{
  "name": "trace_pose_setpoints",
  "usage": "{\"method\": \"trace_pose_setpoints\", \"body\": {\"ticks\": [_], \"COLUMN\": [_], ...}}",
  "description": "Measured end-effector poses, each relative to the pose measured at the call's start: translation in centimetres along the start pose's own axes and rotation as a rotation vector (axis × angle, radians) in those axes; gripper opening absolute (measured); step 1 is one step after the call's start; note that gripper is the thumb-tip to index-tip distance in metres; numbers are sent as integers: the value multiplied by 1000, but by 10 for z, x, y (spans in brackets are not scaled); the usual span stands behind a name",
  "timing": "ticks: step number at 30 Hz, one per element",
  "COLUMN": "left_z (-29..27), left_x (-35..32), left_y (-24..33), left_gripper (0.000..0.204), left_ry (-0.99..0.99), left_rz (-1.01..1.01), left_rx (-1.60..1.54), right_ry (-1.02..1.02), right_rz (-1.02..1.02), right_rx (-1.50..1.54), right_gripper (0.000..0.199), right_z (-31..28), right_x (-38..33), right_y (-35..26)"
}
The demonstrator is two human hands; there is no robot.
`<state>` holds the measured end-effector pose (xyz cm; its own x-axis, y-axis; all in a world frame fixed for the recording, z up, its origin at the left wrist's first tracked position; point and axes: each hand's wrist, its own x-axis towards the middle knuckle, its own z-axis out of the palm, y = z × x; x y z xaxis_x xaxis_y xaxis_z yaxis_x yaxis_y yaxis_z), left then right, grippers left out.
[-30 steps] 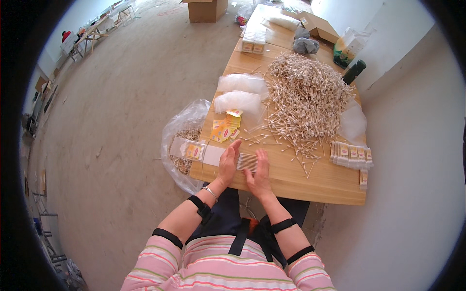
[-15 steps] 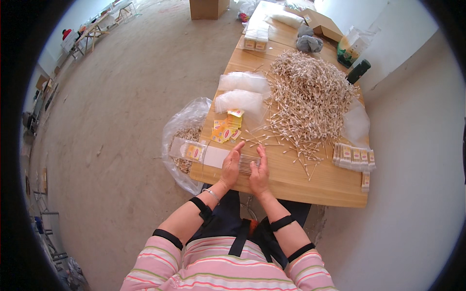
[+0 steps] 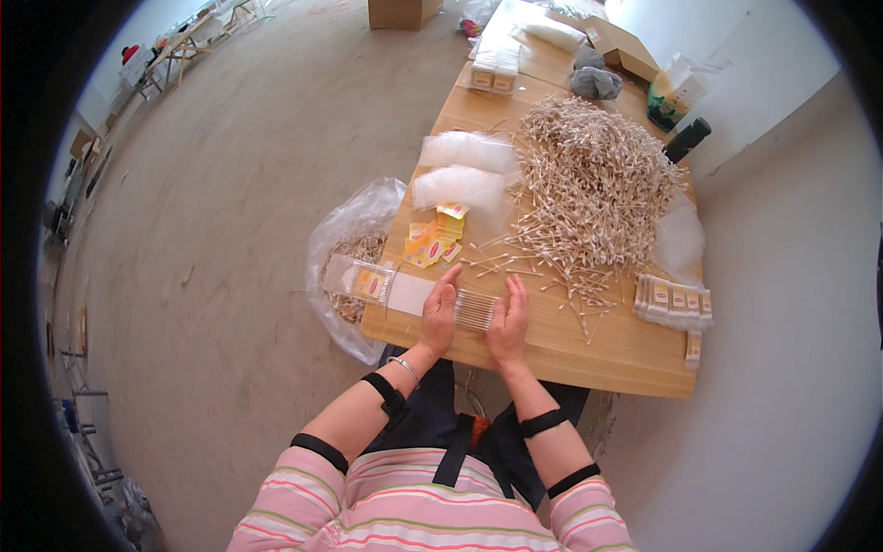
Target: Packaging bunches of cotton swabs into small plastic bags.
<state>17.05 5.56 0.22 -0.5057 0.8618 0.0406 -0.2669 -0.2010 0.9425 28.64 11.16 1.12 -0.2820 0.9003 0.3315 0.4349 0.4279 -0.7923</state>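
A row of cotton swabs (image 3: 475, 311) lies side by side on the table between my hands. My left hand (image 3: 439, 315) stands on edge at the row's left end, fingers stretched out. At the other end, my right hand (image 3: 509, 324) rests with its fingers stretched and its thumb near the swab tips. Left of my left hand lies a flat white strip (image 3: 407, 293). Beyond it, at the table's left edge, a clear bag of swabs with a yellow card (image 3: 372, 282) lies flat. Some loose swabs (image 3: 499, 264) are scattered just past my fingertips.
A big heap of cotton swabs (image 3: 598, 184) covers the table's middle. Yellow cards (image 3: 432, 241) and stacked clear bags (image 3: 464, 188) lie left of it. Filled packs (image 3: 674, 302) line the right edge. A plastic sack of swabs (image 3: 354, 244) hangs at the left; a wall (image 3: 782, 304) stands right.
My right hand has shifted to the right, off the swabs, so more of the row shows between my hands. My left hand stays almost in place. The view has tilted slightly.
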Motion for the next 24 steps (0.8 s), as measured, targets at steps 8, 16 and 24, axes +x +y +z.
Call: {"method": "trace_pose_setpoints", "body": {"ticks": [8,16,24], "left_z": [-1,-5,-3], "left_x": [3,1,-1], "left_y": [-2,-10,-1], "left_gripper": [53,55,59], "left_ry": [31,49,-21], "left_rz": [19,8,-23], "left_rx": [50,53,38], "right_ry": [-189,-519,-543], "right_rz": [53,-174,-140], "right_rx": [171,-535,-735], "right_gripper": [50,77,93], "right_z": [9,-11,-8], "right_x": [-12,-22,-28], "right_y": [-19,-20,-25]}}
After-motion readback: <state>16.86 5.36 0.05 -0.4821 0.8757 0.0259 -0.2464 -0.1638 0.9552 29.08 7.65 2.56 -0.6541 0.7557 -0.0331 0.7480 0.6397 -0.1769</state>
